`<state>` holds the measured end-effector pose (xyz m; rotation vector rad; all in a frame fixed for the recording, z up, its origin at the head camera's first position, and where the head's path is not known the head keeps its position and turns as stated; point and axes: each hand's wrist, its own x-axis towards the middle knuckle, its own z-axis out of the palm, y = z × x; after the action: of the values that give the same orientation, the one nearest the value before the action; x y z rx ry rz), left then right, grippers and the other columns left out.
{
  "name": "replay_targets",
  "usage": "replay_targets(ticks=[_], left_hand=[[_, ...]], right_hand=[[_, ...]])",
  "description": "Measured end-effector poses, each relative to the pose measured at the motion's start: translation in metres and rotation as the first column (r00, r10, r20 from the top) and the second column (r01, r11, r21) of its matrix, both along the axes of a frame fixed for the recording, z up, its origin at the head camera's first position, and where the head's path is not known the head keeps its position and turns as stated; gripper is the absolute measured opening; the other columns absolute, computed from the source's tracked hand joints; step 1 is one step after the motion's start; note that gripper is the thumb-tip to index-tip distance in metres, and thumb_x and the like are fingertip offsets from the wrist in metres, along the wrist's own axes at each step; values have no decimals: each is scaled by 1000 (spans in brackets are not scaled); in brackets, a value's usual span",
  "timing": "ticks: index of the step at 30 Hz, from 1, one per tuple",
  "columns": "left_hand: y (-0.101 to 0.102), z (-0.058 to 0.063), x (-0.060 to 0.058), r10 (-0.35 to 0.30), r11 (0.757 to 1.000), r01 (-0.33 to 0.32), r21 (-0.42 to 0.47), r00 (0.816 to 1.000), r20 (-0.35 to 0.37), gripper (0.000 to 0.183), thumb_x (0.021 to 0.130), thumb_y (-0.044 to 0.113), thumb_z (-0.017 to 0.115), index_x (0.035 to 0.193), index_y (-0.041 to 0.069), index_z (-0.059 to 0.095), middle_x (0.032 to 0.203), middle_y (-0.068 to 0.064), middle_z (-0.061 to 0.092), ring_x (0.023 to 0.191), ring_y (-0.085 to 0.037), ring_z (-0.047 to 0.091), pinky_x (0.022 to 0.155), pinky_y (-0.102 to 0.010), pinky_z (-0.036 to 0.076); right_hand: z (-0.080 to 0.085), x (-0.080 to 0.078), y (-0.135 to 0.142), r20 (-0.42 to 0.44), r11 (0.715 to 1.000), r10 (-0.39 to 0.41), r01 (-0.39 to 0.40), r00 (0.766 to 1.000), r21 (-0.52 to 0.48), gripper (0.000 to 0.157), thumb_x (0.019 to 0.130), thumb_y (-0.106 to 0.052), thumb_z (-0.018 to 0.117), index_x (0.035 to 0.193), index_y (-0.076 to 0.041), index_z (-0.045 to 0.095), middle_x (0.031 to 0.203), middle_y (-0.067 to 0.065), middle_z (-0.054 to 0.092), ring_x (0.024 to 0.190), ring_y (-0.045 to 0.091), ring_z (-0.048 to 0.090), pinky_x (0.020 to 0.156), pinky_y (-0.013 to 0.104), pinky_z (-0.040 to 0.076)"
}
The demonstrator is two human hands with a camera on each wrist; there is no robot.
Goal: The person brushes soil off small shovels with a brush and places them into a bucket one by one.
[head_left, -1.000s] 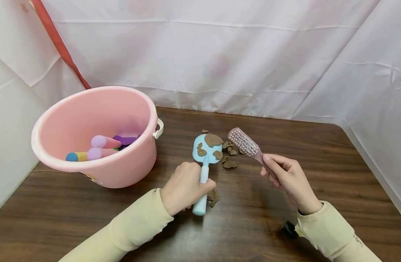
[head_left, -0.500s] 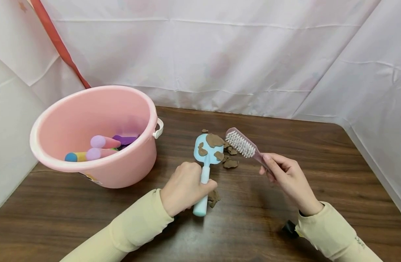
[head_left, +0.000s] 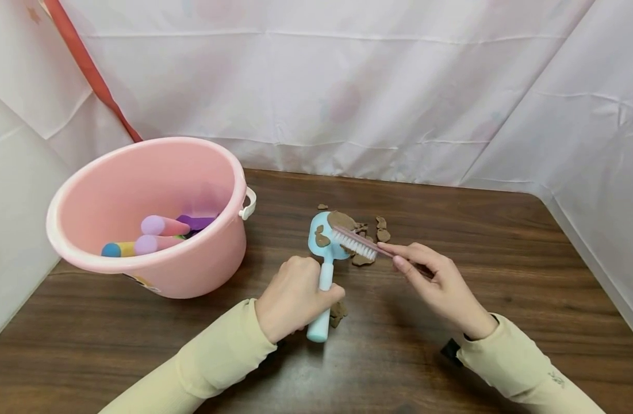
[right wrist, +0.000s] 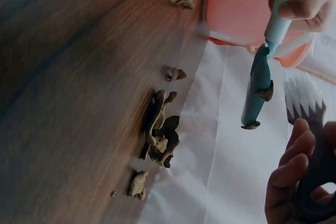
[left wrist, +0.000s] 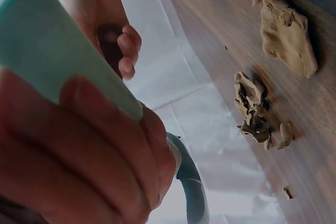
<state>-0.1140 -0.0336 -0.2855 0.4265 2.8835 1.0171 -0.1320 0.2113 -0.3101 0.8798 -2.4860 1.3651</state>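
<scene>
My left hand [head_left: 295,296] grips the white-and-pale-blue handle of a toy shovel [head_left: 321,249], its blade pointing away from me. Flattened pieces of brown clay [head_left: 341,219] stick to the blade. My right hand [head_left: 440,282] pinches a mauve brush [head_left: 365,237] by its handle. The white bristles face the shovel, and in the head view the brush head overlaps the blade's right side. A gap shows between bristles [right wrist: 304,94] and blade [right wrist: 259,80] in the right wrist view. The left wrist view shows my curled fingers [left wrist: 105,140] around the handle.
Several clay scraps [head_left: 363,260] lie on the dark wooden table [head_left: 502,247] right of the blade, and a bigger lump [head_left: 338,313] sits beside the shovel handle. At left stands a pink bucket [head_left: 197,276] holding colourful-handled tools [head_left: 163,225]. A pale curtain [head_left: 347,86] hangs behind.
The right hand has moved left, bringing the brush over the blade's right side. Its bristles have turned from facing up to facing the shovel. The left hand has barely shifted.
</scene>
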Motion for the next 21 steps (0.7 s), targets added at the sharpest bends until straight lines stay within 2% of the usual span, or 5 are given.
replay_targets(ticks=[4, 13, 21], left_hand=[[1, 0, 0, -6, 1000, 6, 2, 1000, 5, 41, 70, 14, 65, 48, 18, 31, 47, 10, 28, 42, -6, 34, 39, -23, 32], [3, -1, 3, -18, 1000, 18, 8, 1000, 3, 37, 69, 12, 65, 52, 18, 33, 51, 8, 29, 44, -6, 32, 39, -23, 32], [6, 1, 8, -39, 999, 40, 17, 999, -34, 38, 67, 11, 63, 49, 20, 31, 49, 11, 27, 43, -4, 30, 37, -23, 31]], right_hand=[[0, -1, -4, -77, 998, 26, -21, 997, 66, 39, 90, 2, 60, 124, -17, 65, 84, -9, 57, 68, 3, 43, 57, 18, 37], [0, -7, -14, -135, 982, 117, -94, 984, 163, 40, 88, 2, 63, 123, -16, 66, 90, -7, 59, 68, 0, 43, 59, 15, 38], [3, -12, -14, -216, 971, 105, -52, 971, 235, 43, 84, 4, 65, 120, -19, 68, 90, -8, 59, 65, -2, 42, 55, 19, 39]])
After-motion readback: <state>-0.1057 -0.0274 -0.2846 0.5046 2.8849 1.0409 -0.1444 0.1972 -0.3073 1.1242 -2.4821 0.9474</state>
